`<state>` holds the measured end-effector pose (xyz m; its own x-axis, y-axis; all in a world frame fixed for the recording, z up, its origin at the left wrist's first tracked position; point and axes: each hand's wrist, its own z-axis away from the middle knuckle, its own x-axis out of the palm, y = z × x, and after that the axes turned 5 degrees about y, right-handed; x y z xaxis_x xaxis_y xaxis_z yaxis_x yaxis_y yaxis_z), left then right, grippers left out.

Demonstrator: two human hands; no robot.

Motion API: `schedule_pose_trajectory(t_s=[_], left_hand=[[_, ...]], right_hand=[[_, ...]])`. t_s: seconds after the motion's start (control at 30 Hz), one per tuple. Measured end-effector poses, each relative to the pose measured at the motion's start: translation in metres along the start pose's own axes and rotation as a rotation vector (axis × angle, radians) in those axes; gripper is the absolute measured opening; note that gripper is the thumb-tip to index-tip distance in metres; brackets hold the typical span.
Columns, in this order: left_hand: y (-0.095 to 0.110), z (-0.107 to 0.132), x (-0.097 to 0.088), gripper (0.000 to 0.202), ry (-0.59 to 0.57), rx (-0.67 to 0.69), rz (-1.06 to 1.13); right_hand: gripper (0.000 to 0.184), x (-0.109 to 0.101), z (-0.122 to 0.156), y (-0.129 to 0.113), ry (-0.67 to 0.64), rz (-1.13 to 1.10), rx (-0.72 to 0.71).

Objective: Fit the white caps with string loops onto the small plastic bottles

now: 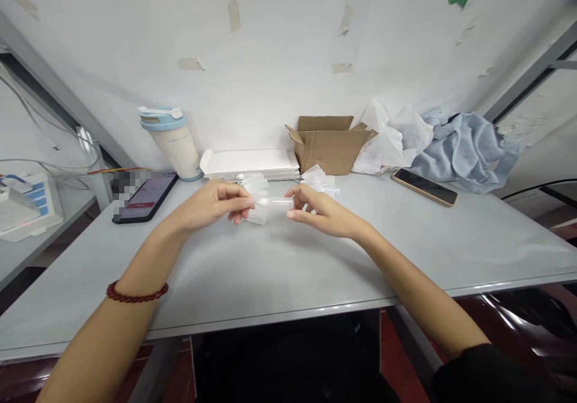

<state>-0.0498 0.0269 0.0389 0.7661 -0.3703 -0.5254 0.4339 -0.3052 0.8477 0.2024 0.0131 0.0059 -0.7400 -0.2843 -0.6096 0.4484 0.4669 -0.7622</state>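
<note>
A small translucent plastic tube (278,202) with a white neck lies level between my two hands, just above the table. My left hand (228,202) is closed in a pinch at the thin tip on its left end. My right hand (318,211) holds the other end between thumb and fingers, with the fingertips curled around it. Behind my left fingers is a group of clear plastic pieces (258,215), partly hidden by them. More clear plastic pieces (318,178) lie beyond my right hand, in front of the cardboard box. The exact shape of the tip is too small to make out.
Along the wall stand a blue-lidded cup (174,142), a flat white box (252,161), an open cardboard box (329,151), a white plastic bag (390,136) and blue cloth (469,148). One phone (151,196) lies left, another phone (426,187) right, on the grey table (279,277).
</note>
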Motion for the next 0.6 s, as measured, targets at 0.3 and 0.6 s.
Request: schedule_pose_trajectory(t_s=[0.3,0.6], left_hand=[[-0.036,-0.007,-0.031,0.027,0.048,-0.170,-0.048],[-0.053,-0.014,-0.026,0.030,-0.048,-0.223,-0.076]], right_hand=[[0.016,-0.024,-0.007,0.032,0.047,0.727,0.196],[0.021,-0.024,-0.008,0.024,-0.061,0.937,0.314]])
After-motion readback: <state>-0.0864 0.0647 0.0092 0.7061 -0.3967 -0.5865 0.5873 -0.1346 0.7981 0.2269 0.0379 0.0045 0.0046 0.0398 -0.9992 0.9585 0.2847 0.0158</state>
